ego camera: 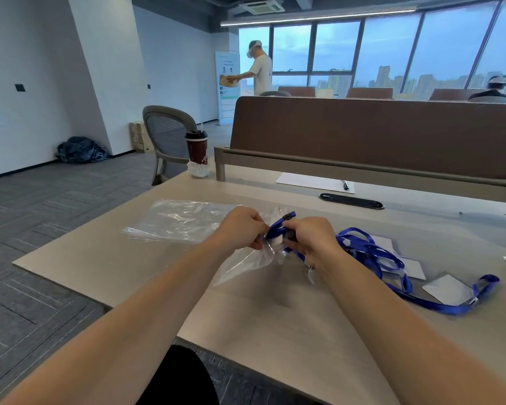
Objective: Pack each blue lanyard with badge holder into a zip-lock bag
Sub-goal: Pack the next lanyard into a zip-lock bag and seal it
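Above the middle of the desk, my left hand (241, 228) pinches the mouth of a clear zip-lock bag (243, 266) that hangs down toward me. My right hand (310, 238) grips a bunched blue lanyard (278, 226) with its black clip right at the bag's opening. The badge holder of that lanyard is mostly hidden between my hands. To the right lie more blue lanyards (374, 254) in a tangle, with clear badge holders (447, 289) holding white cards.
A pile of clear bags (184, 219) lies left of my hands. A dark red cup (197, 150) stands at the desk's far left corner. White paper with a pen (316, 181), a cable slot (351, 201) and a brown divider (377, 135) lie behind.
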A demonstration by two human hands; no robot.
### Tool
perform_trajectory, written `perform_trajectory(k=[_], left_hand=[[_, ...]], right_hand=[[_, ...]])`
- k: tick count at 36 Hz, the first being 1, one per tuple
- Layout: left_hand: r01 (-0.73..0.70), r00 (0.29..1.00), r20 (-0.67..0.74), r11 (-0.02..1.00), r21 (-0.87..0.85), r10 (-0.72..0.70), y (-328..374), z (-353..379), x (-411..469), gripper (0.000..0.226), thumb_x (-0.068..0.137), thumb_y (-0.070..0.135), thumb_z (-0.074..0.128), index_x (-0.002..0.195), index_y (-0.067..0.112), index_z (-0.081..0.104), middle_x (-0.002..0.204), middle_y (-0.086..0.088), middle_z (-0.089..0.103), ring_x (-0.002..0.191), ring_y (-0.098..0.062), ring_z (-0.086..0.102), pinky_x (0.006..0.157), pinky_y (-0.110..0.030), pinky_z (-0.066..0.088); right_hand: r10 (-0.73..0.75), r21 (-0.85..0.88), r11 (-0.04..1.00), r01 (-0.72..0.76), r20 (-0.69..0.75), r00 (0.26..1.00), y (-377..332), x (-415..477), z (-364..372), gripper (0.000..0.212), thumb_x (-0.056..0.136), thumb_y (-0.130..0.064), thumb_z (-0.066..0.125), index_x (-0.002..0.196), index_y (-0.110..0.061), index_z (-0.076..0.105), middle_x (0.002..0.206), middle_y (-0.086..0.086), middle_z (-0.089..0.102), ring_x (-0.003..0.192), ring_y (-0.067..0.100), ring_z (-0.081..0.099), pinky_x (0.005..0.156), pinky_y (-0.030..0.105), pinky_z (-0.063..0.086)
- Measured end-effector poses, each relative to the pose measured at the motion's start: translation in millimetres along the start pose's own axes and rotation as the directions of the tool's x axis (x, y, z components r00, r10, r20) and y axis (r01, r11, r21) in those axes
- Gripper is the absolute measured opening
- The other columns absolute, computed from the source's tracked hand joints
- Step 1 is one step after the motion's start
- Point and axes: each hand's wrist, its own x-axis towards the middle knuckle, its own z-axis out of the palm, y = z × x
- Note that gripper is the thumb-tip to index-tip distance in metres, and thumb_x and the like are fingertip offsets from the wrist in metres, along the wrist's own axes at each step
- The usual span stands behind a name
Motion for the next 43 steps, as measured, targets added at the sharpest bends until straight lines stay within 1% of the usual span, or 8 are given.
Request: perform_trajectory(k=[5,10,17,20,23,31,38,43], left_hand=[[0.014,1.000,0.001,0.998,-0.057,-0.014,-0.5,-1.4,-0.3,0.008,0.088,0.002,0.064,0.081,-0.001,0.063,0.069,-0.016,0.066,0.061,-0.029,0.069,0.076,-0.047,0.062],[0.005,1.000,0.014,0.997,-0.073,-0.004,0.5,-2.0,-2.2,0.010,0.091,0.002,0.063,0.080,0.001,0.064,0.077,-0.016,0.065,0.066,-0.027,0.070,0.077,-0.045,0.062],[-0.018,1.000,-0.005,0.998,-0.057,0.017,-2.2,-6.6,-1.0,0.011,0.092,0.005,0.063,0.082,0.002,0.066,0.085,-0.019,0.071,0.069,-0.028,0.071,0.078,-0.046,0.062],[-0.039,0.999,0.004,0.999,-0.005,0.039,-2.2,-10.0,-3.0,0.013,0.093,0.009,0.062,0.081,0.005,0.066,0.089,-0.018,0.074,0.072,-0.029,0.071,0.079,-0.043,0.062],[-0.069,0.998,0.007,0.997,0.017,0.069,-0.1,-12.5,-5.5,0.013,0.093,0.008,0.061,0.081,0.005,0.066,0.087,-0.018,0.073,0.065,-0.022,0.068,0.076,-0.038,0.062],[-0.135,0.989,0.070,0.985,0.110,0.128,9.1,-20.2,-12.6,0.015,0.094,0.019,0.064,0.091,0.005,0.069,0.087,-0.011,0.074,0.075,-0.025,0.073,0.071,-0.033,0.063],[-0.209,0.966,0.208,0.939,0.273,0.155,22.9,-28.5,-40.3,0.045,0.091,0.056,0.060,0.110,0.014,0.062,0.098,-0.001,0.068,0.087,-0.017,0.066,0.069,-0.025,0.057],[-0.227,0.951,0.281,0.909,0.350,0.129,19.1,-42.9,-49.6,0.057,0.079,0.048,0.078,0.122,0.021,0.053,0.111,0.004,0.061,0.092,-0.013,0.061,0.070,-0.023,0.051]], right_hand=[[-0.071,-0.151,0.986,0.069,-0.005,0.997,-3.0,-6.2,1.3,0.014,0.085,-0.008,0.067,0.076,0.002,0.070,0.078,0.018,0.069,0.061,0.026,0.061,0.071,0.041,0.058],[-0.142,-0.251,0.960,0.129,-0.037,0.989,-3.6,-7.7,1.4,0.012,0.086,-0.005,0.066,0.089,0.003,0.074,0.092,0.018,0.072,0.086,0.031,0.070,0.079,0.040,0.058],[-0.221,-0.328,0.926,0.186,-0.073,0.972,-1.7,-5.0,-4.2,0.016,0.087,-0.007,0.062,0.089,0.005,0.072,0.092,0.020,0.070,0.065,0.017,0.059,0.060,0.031,0.052],[-0.223,-0.313,0.931,0.186,-0.085,0.971,-1.4,-4.5,-5.9,0.019,0.089,-0.011,0.064,0.093,0.006,0.071,0.096,0.022,0.069,0.080,0.028,0.065,0.075,0.043,0.056],[-0.125,-0.323,0.941,0.104,-0.047,0.991,-2.4,-1.9,-7.1,0.030,0.088,-0.021,0.069,0.095,0.008,0.070,0.085,0.020,0.069,0.067,0.023,0.062,0.077,0.043,0.058],[0.035,-0.253,0.967,-0.007,0.103,0.994,-15.9,-10.3,-3.8,0.013,0.094,-0.003,0.059,0.093,0.006,0.068,0.084,0.019,0.073,0.055,0.016,0.068,0.059,0.024,0.059],[-0.010,-0.004,1.000,0.010,0.102,0.995,-23.0,-21.0,2.9,0.016,0.094,-0.002,0.051,0.095,0.007,0.065,0.084,0.018,0.069,0.068,0.020,0.072,0.072,0.032,0.062],[-0.017,0.050,0.999,0.011,0.123,0.992,-30.5,-32.6,5.2,0.017,0.096,-0.001,0.048,0.096,0.009,0.062,0.082,0.021,0.069,0.077,0.028,0.074,0.078,0.035,0.062]])
